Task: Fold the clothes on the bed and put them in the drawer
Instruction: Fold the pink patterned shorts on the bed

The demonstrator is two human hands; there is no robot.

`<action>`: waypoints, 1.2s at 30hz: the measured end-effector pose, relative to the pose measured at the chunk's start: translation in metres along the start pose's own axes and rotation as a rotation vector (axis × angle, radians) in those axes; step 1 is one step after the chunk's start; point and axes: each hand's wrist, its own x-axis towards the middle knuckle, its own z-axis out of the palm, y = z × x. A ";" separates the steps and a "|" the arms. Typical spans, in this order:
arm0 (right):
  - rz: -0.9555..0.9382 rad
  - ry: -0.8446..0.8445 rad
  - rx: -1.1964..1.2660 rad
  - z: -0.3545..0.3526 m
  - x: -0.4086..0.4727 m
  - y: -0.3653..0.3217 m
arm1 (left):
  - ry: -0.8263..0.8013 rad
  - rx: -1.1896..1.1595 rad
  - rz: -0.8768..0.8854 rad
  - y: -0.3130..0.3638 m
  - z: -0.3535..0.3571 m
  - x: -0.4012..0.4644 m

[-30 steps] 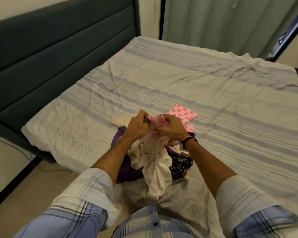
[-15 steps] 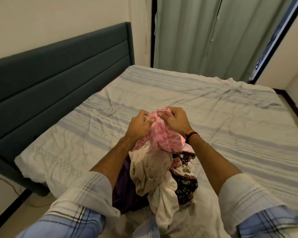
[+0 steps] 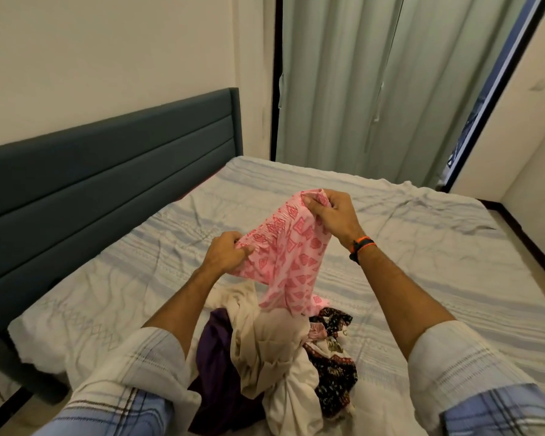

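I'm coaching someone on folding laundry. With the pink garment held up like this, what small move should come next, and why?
Probably lift and shake it clear. Both hands, left and right, pinch the pink patterned garment by its top edge, but its lower end hangs onto the pile of clothes, so it cannot yet be spread flat on the bed.

You're in a home bedroom: wide bed (image 3: 406,262) under a striped grey sheet (image 3: 158,247), dark upholstered headboard (image 3: 107,184) against a plain cream wall (image 3: 107,58), pale green floor-length curtains (image 3: 375,89) at the far side, pile of loose clothes (image 3: 280,357) on the mattress edge.
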 end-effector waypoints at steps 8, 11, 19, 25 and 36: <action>0.030 0.187 -0.122 -0.026 0.012 -0.006 | 0.077 -0.007 0.068 0.030 -0.025 0.004; 0.021 0.223 -0.143 -0.039 0.016 -0.014 | 0.098 0.015 0.091 0.042 -0.034 0.005; -0.024 0.283 -0.170 -0.069 0.030 -0.043 | 0.451 -0.129 0.046 0.103 -0.071 0.006; -0.043 0.335 -0.194 -0.084 0.037 -0.062 | 0.564 -0.235 0.015 0.138 -0.085 0.011; -0.087 0.459 -0.296 -0.125 0.049 -0.091 | 0.428 -0.394 0.230 0.180 -0.094 0.031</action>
